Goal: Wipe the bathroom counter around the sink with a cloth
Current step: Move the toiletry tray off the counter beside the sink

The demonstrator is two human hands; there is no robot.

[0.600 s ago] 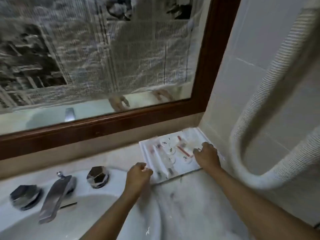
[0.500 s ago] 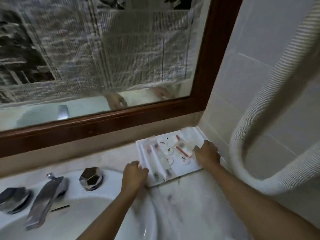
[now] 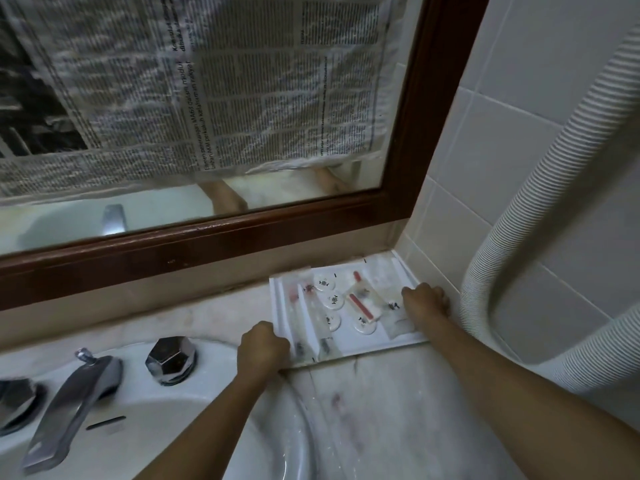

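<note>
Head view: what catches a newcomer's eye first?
The left hand and right hand grip opposite edges of a white tray of toiletries in the counter's back right corner. Newspaper covers most of the mirror above; a ribbed white hose loops along the right wall.

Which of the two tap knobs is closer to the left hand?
The knob right of the spout, just beside the left hand; the other knob sits at the picture's left edge.
</note>
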